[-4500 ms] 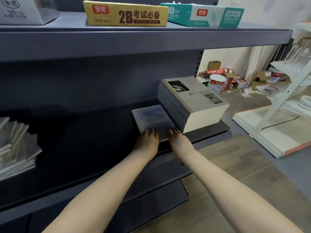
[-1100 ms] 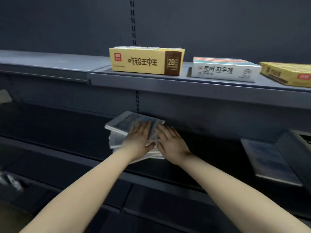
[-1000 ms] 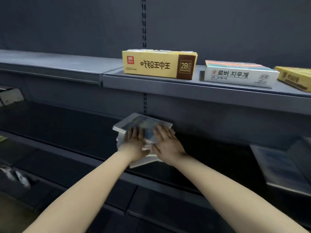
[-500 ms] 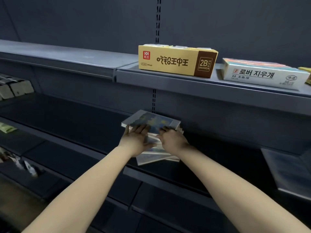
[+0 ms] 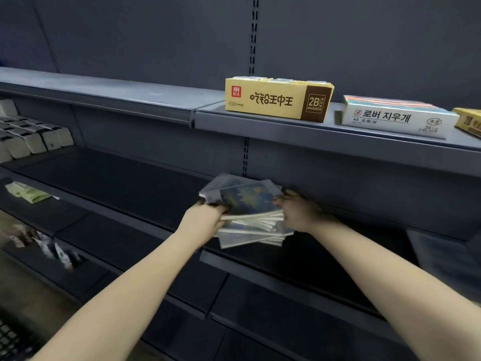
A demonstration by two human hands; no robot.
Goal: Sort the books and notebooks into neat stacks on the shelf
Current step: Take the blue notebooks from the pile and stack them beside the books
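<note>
Grip: left hand (image 5: pixel 205 221) and right hand (image 5: pixel 299 214) apparently clasp the skewed notebook stack (image 5: pixel 251 204); yellow eraser box (image 5: pixel 278 101) overhead.

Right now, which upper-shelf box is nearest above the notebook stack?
The yellow box with the brown end; the white box and cut-off yellow box sit farther right.

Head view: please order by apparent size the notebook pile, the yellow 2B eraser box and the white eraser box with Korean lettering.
1. The notebook pile: largest, though it may sit nearer the camera.
2. The yellow 2B eraser box and the white eraser box: they look about equal, so I do not rank them.
</note>
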